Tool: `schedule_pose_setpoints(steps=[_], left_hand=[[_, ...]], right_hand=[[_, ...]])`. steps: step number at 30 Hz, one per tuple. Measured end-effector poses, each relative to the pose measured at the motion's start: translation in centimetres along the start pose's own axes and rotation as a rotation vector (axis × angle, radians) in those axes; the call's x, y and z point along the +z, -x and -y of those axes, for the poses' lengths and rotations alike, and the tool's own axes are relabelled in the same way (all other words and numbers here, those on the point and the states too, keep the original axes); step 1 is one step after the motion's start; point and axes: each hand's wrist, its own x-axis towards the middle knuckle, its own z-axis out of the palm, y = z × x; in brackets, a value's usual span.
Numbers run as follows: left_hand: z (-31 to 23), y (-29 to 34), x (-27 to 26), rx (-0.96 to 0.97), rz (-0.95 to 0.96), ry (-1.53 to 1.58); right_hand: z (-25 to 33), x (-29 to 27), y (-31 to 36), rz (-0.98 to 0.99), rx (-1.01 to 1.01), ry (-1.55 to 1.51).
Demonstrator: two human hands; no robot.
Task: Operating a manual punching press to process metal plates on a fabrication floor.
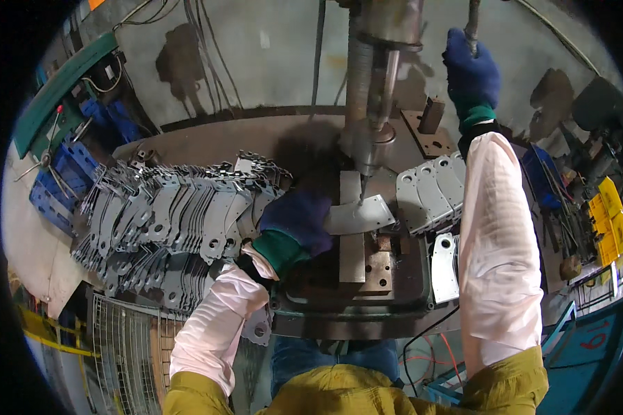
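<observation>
My left hand [299, 220], in a dark blue glove, is closed on one end of a flat, curved metal plate [367, 216]. The plate lies across a steel bar [351, 259] under the spindle of a drill press [375, 149]. A thin bit reaches down to the plate; whether it has entered the metal I cannot tell. Up at the right, my right hand [473, 75], gloved too, is wrapped round the press's lever handle [472, 28]. Left of my left hand, many similar plates [180, 214] stand packed in rows.
More plates [429, 190] lie overlapped right of the spindle, with another plate [445, 266] nearer me. Behind them sits a steel block on a base [429, 124]. Yellow bins [609, 220] stand far right, blue crates [66, 176] far left. A wire mesh cage [128, 339] stands lower left.
</observation>
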Motion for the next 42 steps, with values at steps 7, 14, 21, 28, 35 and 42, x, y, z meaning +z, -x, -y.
schedule_pose_setpoints(steps=[7, 14, 21, 28, 35, 42], left_hand=[[-0.1, -0.2, -0.1, 0.057, -0.001, -0.057], [3.7, -0.3, -0.1, 0.237, -0.100, -0.074], [3.6, -0.4, -0.7, 0.167, 0.003, -0.079], [3.9, 0.1, -0.7, 0.166, -0.001, -0.084], [4.4, -0.1, -0.5, 0.110, 0.054, -0.041], [3.7, 0.4, -0.9, 0.177, -0.024, -0.038]], right_hand=[[0.0, -2.3, 0.0, 0.153, 0.028, 0.163], [2.1, -6.6, 2.0, 0.508, 0.276, -0.150], [1.5, -5.6, 1.8, 0.382, 0.127, 0.104], [0.4, -3.4, 1.0, 0.220, -0.010, 0.247], [0.8, -1.7, 0.9, 0.087, 0.047, 0.312], [1.5, -1.7, 1.3, 0.023, 0.018, 0.264]])
